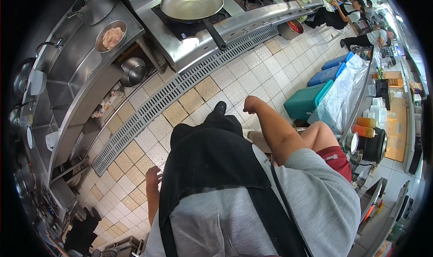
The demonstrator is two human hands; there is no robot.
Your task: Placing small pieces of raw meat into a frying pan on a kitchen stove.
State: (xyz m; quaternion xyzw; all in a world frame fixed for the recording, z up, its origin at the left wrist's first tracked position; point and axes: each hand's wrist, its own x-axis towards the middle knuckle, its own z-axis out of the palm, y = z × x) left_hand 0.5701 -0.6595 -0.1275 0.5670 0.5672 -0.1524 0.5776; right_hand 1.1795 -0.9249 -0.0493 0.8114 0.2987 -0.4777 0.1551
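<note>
Much of the view is taken up by the tiled floor (266,76), laid in white and tan squares. At the left it is bordered by a curved steel surface (74,92) with a sink set into it, and at the top by a steel stove (178,56). A grey slotted grate (180,82) is run across the floor along both. A black apron (212,158) is worn over a grey shirt. To the right, a teal bin (304,101) is partly covered by clear plastic sheeting (340,92).

On the stove, well beyond both hands, a wide frying pan (191,5) is set with its black handle pointed toward the person. A metal bowl (99,41) is placed on the steel surface, and pale pink minced meat (112,38) is held in it.

The right hand (251,104) is raised over the floor, its fingers drawn into a loose fist; whether anything is gripped cannot be told. The left hand (154,176) is held low beside the apron, fingers apart and slightly bent, with nothing grasped.
</note>
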